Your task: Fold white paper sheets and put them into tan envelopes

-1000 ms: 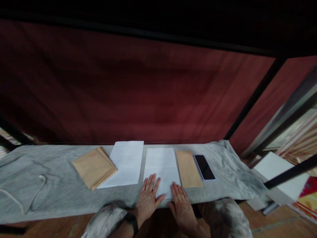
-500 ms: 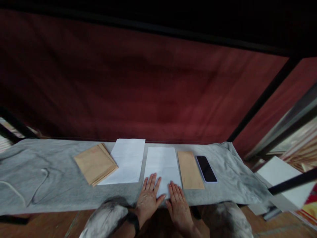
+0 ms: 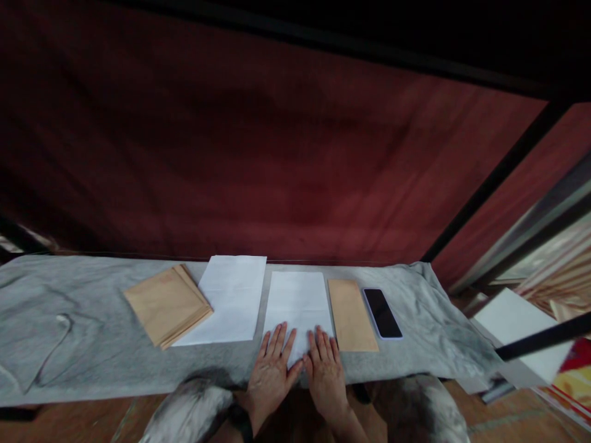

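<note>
grey cloth [image 3: 106, 363] covers the worktop before a dark red backdrop [image 3: 295, 172]; i see brown envelopes [image 3: 168, 304] stacked left, my left hand [image 3: 270, 372] and right hand [image 3: 325, 375] open on white paper [image 3: 298, 298].

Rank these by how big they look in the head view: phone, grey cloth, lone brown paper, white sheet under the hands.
Largest to smallest:
1. Grey cloth
2. White sheet, partly covered
3. Lone brown paper
4. Phone
</note>
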`<state>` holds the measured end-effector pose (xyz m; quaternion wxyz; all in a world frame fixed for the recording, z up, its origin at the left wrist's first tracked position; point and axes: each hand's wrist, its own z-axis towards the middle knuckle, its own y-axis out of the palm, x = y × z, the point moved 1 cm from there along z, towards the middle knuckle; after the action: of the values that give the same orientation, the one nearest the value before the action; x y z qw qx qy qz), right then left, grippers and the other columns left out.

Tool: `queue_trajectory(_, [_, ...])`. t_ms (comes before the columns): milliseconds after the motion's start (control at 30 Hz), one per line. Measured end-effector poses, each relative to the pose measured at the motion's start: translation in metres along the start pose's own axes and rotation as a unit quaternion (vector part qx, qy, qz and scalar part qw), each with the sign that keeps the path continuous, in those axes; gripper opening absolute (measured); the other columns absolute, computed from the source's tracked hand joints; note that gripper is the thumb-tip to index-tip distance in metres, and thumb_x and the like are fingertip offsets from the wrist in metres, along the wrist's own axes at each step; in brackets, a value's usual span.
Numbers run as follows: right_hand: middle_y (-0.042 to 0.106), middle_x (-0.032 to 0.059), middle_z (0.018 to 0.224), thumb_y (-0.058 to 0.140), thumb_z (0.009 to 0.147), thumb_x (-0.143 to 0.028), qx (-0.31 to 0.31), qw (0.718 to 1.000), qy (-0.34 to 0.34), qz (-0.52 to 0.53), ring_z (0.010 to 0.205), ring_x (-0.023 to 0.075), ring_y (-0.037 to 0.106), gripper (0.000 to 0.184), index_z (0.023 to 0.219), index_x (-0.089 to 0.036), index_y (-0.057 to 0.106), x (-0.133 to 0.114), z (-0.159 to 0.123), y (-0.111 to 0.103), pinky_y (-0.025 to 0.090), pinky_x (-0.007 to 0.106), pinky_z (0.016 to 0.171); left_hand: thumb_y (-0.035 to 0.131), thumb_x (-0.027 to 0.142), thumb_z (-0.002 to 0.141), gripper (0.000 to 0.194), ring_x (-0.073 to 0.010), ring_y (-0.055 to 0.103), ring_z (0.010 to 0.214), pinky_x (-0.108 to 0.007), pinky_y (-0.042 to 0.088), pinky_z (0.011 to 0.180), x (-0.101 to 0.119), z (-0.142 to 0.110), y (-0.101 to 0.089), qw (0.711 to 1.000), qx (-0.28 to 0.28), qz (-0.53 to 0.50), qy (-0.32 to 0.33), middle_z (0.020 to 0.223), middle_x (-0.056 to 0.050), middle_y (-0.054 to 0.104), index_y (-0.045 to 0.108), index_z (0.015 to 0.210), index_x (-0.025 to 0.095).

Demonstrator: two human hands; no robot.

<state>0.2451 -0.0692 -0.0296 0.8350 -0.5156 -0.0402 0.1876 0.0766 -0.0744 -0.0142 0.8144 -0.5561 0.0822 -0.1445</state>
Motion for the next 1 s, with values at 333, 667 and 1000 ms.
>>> queue_trajectory(333, [0.041,0.0129,0.154,0.041,0.102,-0.042,0.014,1.000,0.017,-0.012,0.141,0.0258,0.041,0.058,0.153,-0.016,0.033,0.001,-0.007,0.002,0.031,0.044,0.116,0.043,0.042,0.097,0.063,-0.0281,0.036,0.144,-0.049,0.033,0.116,0.008,-0.005,0.017,0.997,0.047,0.025,-0.059,0.153,-0.017,0.042,0.036,0.150,0.008])
queue_trajectory(667, [0.044,0.0129,0.152,0.039,0.101,-0.038,-0.014,0.999,0.034,0.029,0.140,0.0261,0.041,0.051,0.146,-0.015,0.046,0.005,-0.007,0.005,0.030,0.045,0.117,0.046,0.031,0.092,0.057,-0.0295,0.036,0.144,-0.054,0.031,0.115,0.014,0.024,0.014,0.994,-0.084,-0.007,-0.063,0.156,-0.010,0.040,0.043,0.148,0.020])
queue_trajectory(1000, [0.039,0.0120,0.156,0.031,0.104,-0.035,-0.050,0.993,0.053,0.094,0.144,0.0234,0.035,0.051,0.148,-0.013,0.041,-0.001,0.045,0.012,0.037,0.044,0.115,0.039,0.009,0.086,0.067,-0.0272,0.028,0.148,-0.052,0.020,0.120,0.007,0.051,0.023,0.999,-0.027,0.026,-0.013,0.158,-0.009,0.037,0.034,0.152,0.017])
